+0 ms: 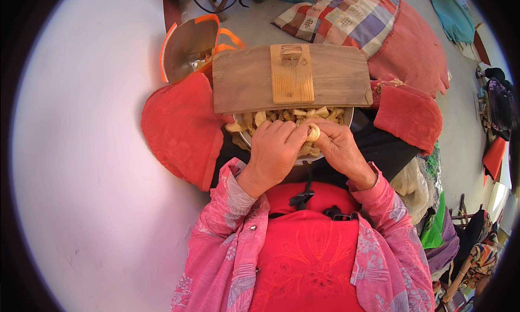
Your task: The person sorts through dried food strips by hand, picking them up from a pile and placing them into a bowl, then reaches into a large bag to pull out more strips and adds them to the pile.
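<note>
At the frame's centre, two hands [275, 149] are holding one pale knotted piece [313, 132]; one basin [351, 117] is containing further pieces [298, 115], too crowded to count. One wooden board [241, 79] is lying above, two red coverings [184, 130] are flanking it, and one orange-edged bag [183, 47] is standing upper left.

From far away, I see two hands close together. The left hand [272, 152] and right hand [344, 148] pinch a yellow strip [313, 132] — it bends round in a loop. Just under them is a bowl [350, 117] with lots of yellow bits [324, 113]. A brown board [244, 82] hides its far side — past that, on the left, I see a bag [181, 51] with orange edges.
</note>
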A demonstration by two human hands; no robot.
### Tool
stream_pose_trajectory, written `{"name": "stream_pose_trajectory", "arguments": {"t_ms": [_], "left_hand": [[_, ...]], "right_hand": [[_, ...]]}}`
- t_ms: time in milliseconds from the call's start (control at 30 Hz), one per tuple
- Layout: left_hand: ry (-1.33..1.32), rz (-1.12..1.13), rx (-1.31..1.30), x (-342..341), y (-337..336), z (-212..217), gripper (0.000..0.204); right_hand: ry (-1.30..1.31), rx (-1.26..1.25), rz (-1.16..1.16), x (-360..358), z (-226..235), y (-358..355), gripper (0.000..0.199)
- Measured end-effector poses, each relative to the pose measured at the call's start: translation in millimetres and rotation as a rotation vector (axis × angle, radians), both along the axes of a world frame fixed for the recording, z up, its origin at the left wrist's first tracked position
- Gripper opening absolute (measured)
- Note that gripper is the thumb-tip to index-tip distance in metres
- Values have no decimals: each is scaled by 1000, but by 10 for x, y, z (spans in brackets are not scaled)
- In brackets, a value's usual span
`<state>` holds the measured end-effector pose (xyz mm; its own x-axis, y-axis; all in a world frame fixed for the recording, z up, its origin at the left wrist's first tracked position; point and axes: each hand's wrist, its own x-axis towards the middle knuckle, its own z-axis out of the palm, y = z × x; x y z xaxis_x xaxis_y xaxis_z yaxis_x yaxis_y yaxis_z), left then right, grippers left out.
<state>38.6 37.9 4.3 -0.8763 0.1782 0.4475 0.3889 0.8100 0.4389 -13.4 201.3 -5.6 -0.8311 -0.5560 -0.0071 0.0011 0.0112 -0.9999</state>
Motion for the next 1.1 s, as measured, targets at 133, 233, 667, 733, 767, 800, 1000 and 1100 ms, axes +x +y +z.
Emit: {"name": "stream_pose_trajectory", "arguments": {"t_ms": [133,233,667,733,767,800,1000,1100], "left_hand": [[134,-28,-45,-41,-18,-47,27],[153,-88,-85,-69,-48,5,31],[81,-107,73,-4,48,-206,45],[48,-87,213,-9,110,-111,41],[36,-79,286,-32,140,-46,40],[-57,-70,277,-58,140,-1,38],[-290,58,353,-184,152,-168,23],[-449,83,690,-214,150,-320,20]], "right_hand": [[-236,30,99,-37,-35,75,27],[-199,176,224,-158,-52,191,31],[-935,-418,216,-36,-243,162,31],[-899,-462,275,-95,-265,186,31],[-898,-440,228,-101,-240,175,24],[-753,-392,161,-85,-258,161,22],[229,167,-99,-98,-217,95,14],[265,144,-184,-48,-96,49,12]]}}
